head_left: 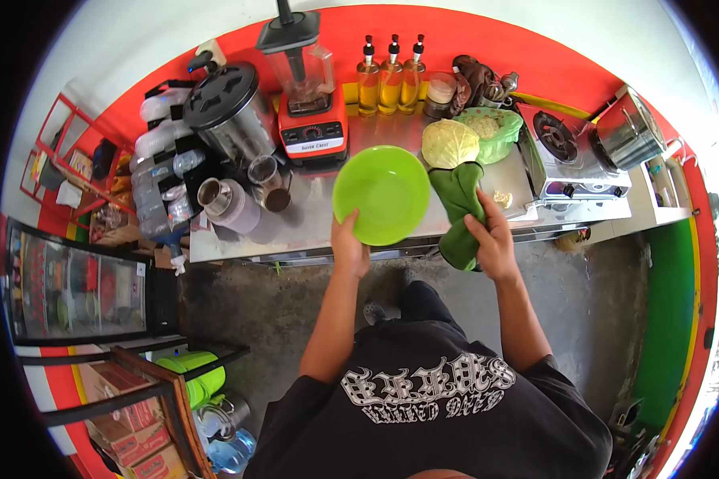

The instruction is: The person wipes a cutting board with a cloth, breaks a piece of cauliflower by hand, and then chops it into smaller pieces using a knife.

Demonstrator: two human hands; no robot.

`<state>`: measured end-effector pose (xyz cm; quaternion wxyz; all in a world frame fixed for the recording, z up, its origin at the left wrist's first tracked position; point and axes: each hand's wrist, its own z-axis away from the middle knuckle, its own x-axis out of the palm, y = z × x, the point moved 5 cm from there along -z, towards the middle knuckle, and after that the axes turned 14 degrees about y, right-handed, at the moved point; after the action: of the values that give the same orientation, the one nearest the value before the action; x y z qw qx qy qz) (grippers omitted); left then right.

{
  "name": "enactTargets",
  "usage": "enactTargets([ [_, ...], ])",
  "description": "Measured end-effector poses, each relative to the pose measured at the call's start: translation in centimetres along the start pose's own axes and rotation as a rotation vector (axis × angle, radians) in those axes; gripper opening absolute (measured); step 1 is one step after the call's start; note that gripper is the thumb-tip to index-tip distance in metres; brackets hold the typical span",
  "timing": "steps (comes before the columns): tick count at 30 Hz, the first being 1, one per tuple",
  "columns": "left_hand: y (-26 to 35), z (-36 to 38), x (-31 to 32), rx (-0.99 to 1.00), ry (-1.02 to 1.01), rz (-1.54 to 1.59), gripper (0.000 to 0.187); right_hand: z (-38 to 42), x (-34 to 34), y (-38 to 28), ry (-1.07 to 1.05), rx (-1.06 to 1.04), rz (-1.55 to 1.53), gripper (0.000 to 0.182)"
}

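My left hand (350,246) grips the near left rim of a bright green plastic bowl (382,195), its inside turned up toward me. In my right hand (494,239) is a dark green cloth (460,209), folded and hanging over the counter's front edge, fingers closed on its right side. Bowl and cloth are side by side with a narrow gap between them. Just behind the cloth, a pale cabbage (450,144) sits on the metal counter (311,231), beside a green plastic bag (494,132) with pale contents.
A red blender (311,132) stands behind the bowl, with three oil bottles (393,84) to its right. A gas stove (567,152) with a metal pot (631,132) is at right. At left are a large steel pot (232,112) and a pale flask (228,206).
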<state>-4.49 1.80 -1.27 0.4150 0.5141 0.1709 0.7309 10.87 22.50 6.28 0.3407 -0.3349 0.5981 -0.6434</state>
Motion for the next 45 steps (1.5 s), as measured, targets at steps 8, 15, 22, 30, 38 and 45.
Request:
enactTargets([
  [8,-3.5,0.3,4.7,-0.199,-0.244,-0.249,0.051,-5.6,3.0,1.3,-0.031,0.359,-0.988,0.076],
  [15,-2.2,-5.4,7.4,0.2,-0.179,-0.414,0.041,-11.3,4.5,4.8,-0.017,0.595,-1.056,0.076],
  [22,-2.9,-12.9,9.6,0.333,-0.045,-0.55,0.04,-16.9,2.1,7.4,-0.088,0.68,-0.833,0.083],
  [30,-8.3,-21.5,7.2,-0.032,0.264,-0.476,0.039,-22.0,-3.4,8.4,0.016,0.618,-0.67,0.071],
  [38,-10.9,-26.3,5.6,-0.053,0.37,-0.37,0.044,-23.6,-7.0,9.4,0.121,0.616,-0.632,0.051],
  [45,-10.7,-27.2,5.6,-0.098,0.352,-0.267,0.047,-22.0,-8.3,7.8,0.169,0.563,-0.579,0.052],
])
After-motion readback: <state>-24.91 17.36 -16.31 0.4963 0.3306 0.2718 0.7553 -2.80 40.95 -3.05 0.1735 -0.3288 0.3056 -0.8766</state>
